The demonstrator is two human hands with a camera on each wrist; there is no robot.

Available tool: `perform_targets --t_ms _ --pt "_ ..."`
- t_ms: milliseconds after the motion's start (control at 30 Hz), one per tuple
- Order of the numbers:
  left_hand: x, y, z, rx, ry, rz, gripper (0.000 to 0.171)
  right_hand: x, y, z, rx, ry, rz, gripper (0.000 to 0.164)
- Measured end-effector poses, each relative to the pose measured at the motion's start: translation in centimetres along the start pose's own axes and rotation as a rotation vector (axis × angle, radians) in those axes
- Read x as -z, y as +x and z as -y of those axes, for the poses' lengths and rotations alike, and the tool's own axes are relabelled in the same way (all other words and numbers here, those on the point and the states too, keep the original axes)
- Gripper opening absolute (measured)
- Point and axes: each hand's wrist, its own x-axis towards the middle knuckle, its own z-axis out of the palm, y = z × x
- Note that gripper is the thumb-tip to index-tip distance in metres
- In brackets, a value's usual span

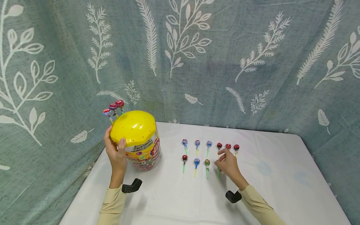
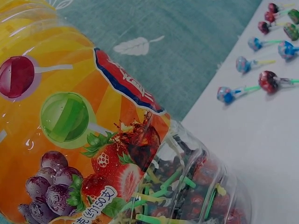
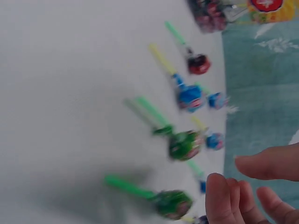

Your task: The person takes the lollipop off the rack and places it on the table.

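On the left, my left hand (image 1: 115, 157) grips a tilted clear candy jar (image 1: 144, 156) at its yellow lid (image 1: 136, 125), thumb on the near side. Three wrapped lollipops (image 1: 113, 107) stand upright at the lid's far left edge. The left wrist view shows the jar's orange fruit label (image 2: 88, 140) and lollipops inside. My right hand (image 1: 230, 166) hovers at the right end of the front row, thumb and fingers apart. Nearest to it is a green-wrapped lollipop (image 3: 174, 204), its head hidden by the hand in the head view.
Several lollipops lie in two rows on the white table (image 1: 168, 200). The front row includes a red one (image 1: 184, 158), a blue one (image 1: 196, 162) and a green one (image 1: 207, 162). Blue and dark red ones (image 1: 236, 147) form the back row. A leaf-patterned curtain (image 1: 197, 93) hangs behind.
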Motion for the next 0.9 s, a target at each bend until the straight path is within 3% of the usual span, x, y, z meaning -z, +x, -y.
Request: perform_targets --t_ms 200,500,733,900 --pt "-0.3 0.1 -3.1 0.009 0.001 -0.003 0.060 0.0 0.5 3.8 0.072 0.120 0.034 0.035" --pt "-0.1 0.3 -3.0 0.010 0.032 0.003 0.060 -0.3 1.0 9.6 0.236 0.237 0.107 0.031" --pt "-0.4 0.3 -3.2 0.013 0.053 0.018 0.060 0.1 -0.4 16.3 0.333 0.274 0.168 0.026" --pt "-0.3 0.0 -3.4 0.021 0.058 0.001 0.061 -1.3 -0.1 19.4 0.462 0.286 0.184 0.024"
